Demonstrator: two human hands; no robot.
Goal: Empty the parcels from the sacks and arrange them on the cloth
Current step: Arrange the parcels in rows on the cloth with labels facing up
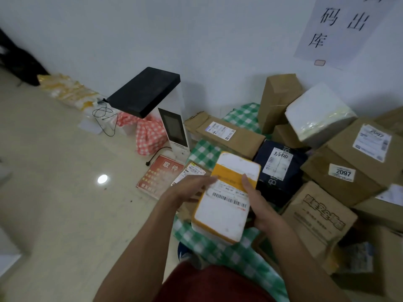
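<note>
I hold a white foam parcel (220,216) banded with yellow tape and bearing a barcode label above the green checked cloth (237,256). My right hand (259,205) grips its right edge with the thumb on top. My left hand (189,188) lies with straight fingers against its left side and label. On the cloth beyond lie a long brown parcel (229,134), a dark blue bag parcel (281,168), a white foam box (318,112) and several brown cartons, one marked 2097 (342,173).
A white scanner stand with a black top (148,90) rises left of the cloth, with a red sign (159,175) at its foot. A red checked cloth (148,134), cables and yellow packets (69,90) lie along the wall. Bare tiled floor stretches left.
</note>
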